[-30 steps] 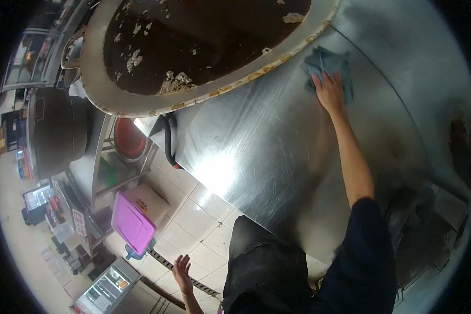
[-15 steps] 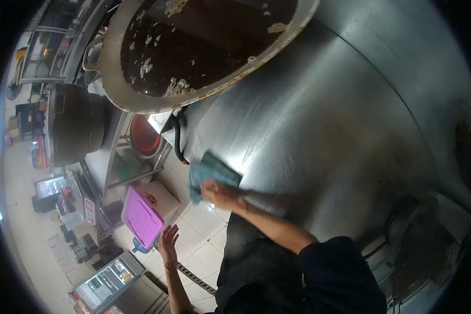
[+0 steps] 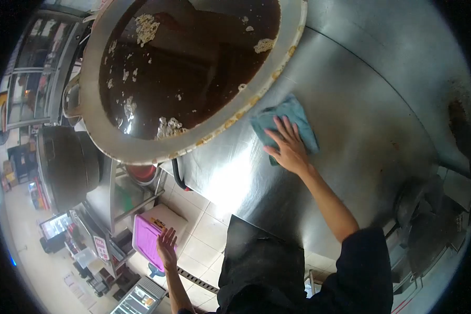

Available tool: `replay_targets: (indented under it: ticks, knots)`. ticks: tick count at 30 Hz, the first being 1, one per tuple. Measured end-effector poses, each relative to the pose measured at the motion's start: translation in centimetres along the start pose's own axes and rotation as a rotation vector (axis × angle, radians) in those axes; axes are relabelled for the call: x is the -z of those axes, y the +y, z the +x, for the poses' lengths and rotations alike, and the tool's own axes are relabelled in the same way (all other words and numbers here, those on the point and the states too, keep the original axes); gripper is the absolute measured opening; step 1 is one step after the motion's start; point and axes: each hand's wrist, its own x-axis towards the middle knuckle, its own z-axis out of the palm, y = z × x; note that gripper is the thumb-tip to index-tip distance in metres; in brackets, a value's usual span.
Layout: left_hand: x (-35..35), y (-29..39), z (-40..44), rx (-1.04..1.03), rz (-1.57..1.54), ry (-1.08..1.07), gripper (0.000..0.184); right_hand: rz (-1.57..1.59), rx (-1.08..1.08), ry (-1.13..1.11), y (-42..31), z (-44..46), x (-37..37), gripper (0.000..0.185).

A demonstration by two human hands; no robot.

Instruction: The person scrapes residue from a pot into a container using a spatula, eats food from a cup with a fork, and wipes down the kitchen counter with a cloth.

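Observation:
My right hand (image 3: 290, 147) lies flat on a folded blue-green cloth (image 3: 304, 123), fingers spread, pressing it against the stainless steel counter (image 3: 345, 157). Just left of the cloth is the rim of a large metal pot (image 3: 157, 153). Dark brown liquid (image 3: 193, 63) with pale foam patches fills much of the pot. Off to the lower left, my left hand (image 3: 167, 250) hangs in the air beyond the counter edge. Its fingers are stretched out and nothing is in it.
A pink-lidded box (image 3: 147, 242) stands on the tiled floor (image 3: 199, 230) beyond my left hand. A black hose-like handle (image 3: 177, 174) sticks out below the pot. Another big pot (image 3: 68, 157) stands at the left. Dark pans (image 3: 429, 235) are at the lower right.
My right hand has moved up and right with the cloth, from the counter's near edge to beside the pot. Its fingers have spread flat. The view has shifted, showing more of the pot.

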Motion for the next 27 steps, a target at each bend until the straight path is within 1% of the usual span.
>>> replay_targets:
  ticks: [2,4,6,7,9,10,12,13,14,15,16,17,18,19,20,21,23,25,27]
  knots:
    - [0.1,1.6,1.1,-0.018,0.043,-0.005,0.052,-0.035,0.034,0.106,0.7,3.2,-1.7,0.052]
    - [1.4,2.1,0.9,-0.023,0.055,-0.007,0.053,-0.164,-0.064,0.15,2.9,7.6,-1.3,0.061]
    - [2.2,2.2,1.9,-0.027,0.02,-0.03,0.054,-0.375,-0.101,0.079,6.1,13.0,-0.8,0.055]
    - [2.8,2.3,1.9,-0.021,0.029,-0.035,0.054,-0.2,-0.145,0.073,6.7,15.0,0.7,0.052]
    - [3.6,2.4,2.3,-0.001,0.012,-0.004,0.056,-0.031,-0.198,0.078,7.6,17.4,1.0,0.049]
    - [3.8,2.2,2.4,0.01,-0.002,0.011,0.057,0.338,-0.191,0.233,7.9,17.9,-0.2,0.047]
    - [4.2,2.0,2.4,0.007,0.021,0.001,0.058,0.348,-0.229,0.107,6.0,17.0,0.9,0.046]
    - [4.8,1.3,2.8,0.028,-0.023,-0.003,0.059,-0.014,-0.276,-0.168,3.1,15.2,2.9,0.047]
    - [5.3,0.7,3.2,0.052,-0.066,-0.008,0.059,0.214,-0.326,0.038,1.4,12.7,-0.2,0.048]
    - [5.6,0.3,3.8,0.075,-0.087,-0.007,0.059,0.069,-0.229,-0.115,-0.7,9.6,-2.3,0.05]
    - [5.6,0.0,4.6,0.074,-0.094,-0.026,0.059,-0.328,0.144,-0.078,-2.4,5.3,-7.0,0.051]
    - [5.6,-0.1,5.3,0.096,-0.123,-0.032,0.059,-0.104,0.319,-0.011,-5.5,0.6,-8.2,0.05]
    - [5.5,-0.2,6.0,0.116,-0.151,-0.034,0.059,0.243,0.218,-0.073,-9.5,-3.9,-8.0,0.049]
    - [5.5,-0.1,6.4,0.115,-0.146,-0.041,0.059,0.331,0.077,-0.314,-12.2,-8.3,-7.7,0.051]
    - [5.6,0.4,7.1,0.108,-0.109,-0.083,0.06,0.282,0.165,-0.302,-13.1,-11.8,-7.9,0.055]
    - [5.0,0.6,7.9,0.098,-0.083,-0.13,0.06,0.22,0.256,-0.289,-12.4,-14.6,-7.8,0.058]
    - [4.2,1.2,8.4,0.11,-0.073,-0.137,0.061,0.21,0.151,-0.346,-9.4,-18.3,-6.2,0.058]
    - [3.6,1.6,8.1,0.129,-0.052,-0.101,0.063,0.113,0.023,-0.373,-4.7,-18.2,-2.7,0.057]
    - [5.3,-0.1,8.5,0.223,-0.065,-0.083,0.062,-0.109,-0.095,-0.24,-0.1,-14.8,0.9,0.057]
